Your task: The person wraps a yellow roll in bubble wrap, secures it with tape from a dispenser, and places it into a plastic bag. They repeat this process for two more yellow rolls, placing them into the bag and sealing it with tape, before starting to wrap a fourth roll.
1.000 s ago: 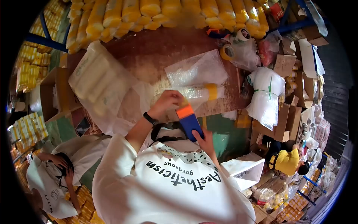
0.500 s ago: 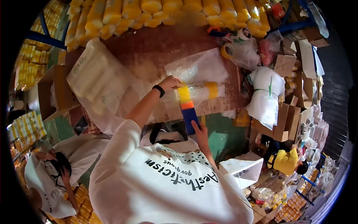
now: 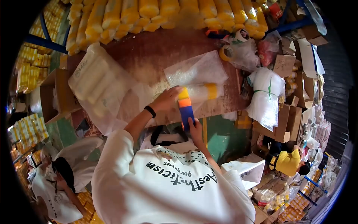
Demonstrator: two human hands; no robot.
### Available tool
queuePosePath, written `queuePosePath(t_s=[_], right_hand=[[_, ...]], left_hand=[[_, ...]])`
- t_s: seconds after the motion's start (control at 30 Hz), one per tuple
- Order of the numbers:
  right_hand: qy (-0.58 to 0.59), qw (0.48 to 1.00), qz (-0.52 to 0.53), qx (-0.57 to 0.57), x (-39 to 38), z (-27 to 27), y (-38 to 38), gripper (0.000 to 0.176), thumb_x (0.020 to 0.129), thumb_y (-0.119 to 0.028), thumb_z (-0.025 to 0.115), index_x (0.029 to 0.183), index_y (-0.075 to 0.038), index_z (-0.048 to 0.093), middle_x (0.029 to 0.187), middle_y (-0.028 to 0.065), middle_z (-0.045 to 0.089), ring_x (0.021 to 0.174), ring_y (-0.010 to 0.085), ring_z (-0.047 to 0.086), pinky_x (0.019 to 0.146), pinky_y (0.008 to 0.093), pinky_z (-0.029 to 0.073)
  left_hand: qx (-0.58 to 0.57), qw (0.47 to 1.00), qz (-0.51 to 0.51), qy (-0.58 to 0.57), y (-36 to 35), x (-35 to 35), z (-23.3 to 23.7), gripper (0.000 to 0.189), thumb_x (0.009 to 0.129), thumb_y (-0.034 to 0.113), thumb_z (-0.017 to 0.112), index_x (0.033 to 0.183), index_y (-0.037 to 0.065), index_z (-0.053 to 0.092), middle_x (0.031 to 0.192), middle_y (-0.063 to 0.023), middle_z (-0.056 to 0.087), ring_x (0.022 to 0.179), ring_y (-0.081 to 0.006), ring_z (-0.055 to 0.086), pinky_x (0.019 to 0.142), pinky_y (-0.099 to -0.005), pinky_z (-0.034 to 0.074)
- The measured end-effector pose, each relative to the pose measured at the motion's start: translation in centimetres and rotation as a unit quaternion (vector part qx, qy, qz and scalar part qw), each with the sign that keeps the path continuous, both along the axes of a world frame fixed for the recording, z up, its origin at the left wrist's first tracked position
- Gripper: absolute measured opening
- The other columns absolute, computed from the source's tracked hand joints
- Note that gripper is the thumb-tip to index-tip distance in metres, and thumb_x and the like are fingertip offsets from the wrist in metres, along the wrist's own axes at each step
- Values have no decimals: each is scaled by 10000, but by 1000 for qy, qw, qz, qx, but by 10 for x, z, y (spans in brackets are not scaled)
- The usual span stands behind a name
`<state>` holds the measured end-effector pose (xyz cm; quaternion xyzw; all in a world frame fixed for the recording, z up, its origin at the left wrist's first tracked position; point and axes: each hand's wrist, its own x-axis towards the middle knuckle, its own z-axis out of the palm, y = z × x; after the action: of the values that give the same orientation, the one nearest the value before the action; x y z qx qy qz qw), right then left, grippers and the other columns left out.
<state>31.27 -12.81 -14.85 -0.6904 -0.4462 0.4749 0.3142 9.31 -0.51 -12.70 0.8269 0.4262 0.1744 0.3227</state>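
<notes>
My left hand, with a black band at the wrist, lies over the left part of a clear bubble-wrapped roll, its fingers curved onto it. A band of yellow tape circles the roll's right part. In my right hand is a blue and orange tape dispenser, its head against the roll beside my left fingertips. Yellow tape shows at that head. A flat bubble-wrap sheet lies just behind the roll.
Plastic-covered rolls lie on the table at left. Yellow-wrapped rolls line the back. At right are a tape roll and a tied white bundle. One person is at lower left, another at lower right.
My left hand has gone from raised fingers at the tape to lying lower over the roll. The dispenser and my right hand have shifted slightly left and nearer to me.
</notes>
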Motion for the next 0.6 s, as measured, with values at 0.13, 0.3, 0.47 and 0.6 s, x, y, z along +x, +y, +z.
queuePosePath(t_s=[0.13, 0.3, 0.47, 0.6], right_hand=[[-65, 997, 7, 43, -27, 14, 44, 519, 890, -441, 569, 727, 50, 525, 586, 167, 503, 542, 278, 493, 549, 389, 406], [-69, 997, 18, 39, -34, 32, 84, 516, 887, -438, 577, 729, 53, 543, 591, 165, 515, 557, 251, 519, 546, 389, 405], [-85, 996, 13, -4, -19, 29, 33, 458, 876, -398, 614, 769, 46, 578, 593, 126, 540, 570, 160, 522, 542, 341, 413], [-28, 998, -20, -58, -12, 47, -14, 392, 888, -361, 605, 813, 24, 608, 654, 140, 605, 608, 150, 555, 572, 319, 443]], left_hand=[[-22, 996, 77, -42, 23, -5, -20, 875, 639, 233, 791, 1363, 50, 336, 1373, -158, 393, 1249, -329, 409, 994, -397, 381], [-147, 986, 63, -54, 58, -13, -18, 862, 629, 330, 811, 1313, 32, 379, 1236, -217, 496, 1116, -356, 520, 924, -389, 434], [-144, 988, 21, 49, 59, -13, -24, 875, 629, 327, 808, 1325, 42, 361, 1252, -240, 486, 1111, -361, 527, 915, -398, 443], [-131, 991, -5, 22, 63, -17, -24, 907, 621, 331, 808, 1335, 28, 338, 1263, -246, 486, 1105, -358, 533, 911, -401, 448]])
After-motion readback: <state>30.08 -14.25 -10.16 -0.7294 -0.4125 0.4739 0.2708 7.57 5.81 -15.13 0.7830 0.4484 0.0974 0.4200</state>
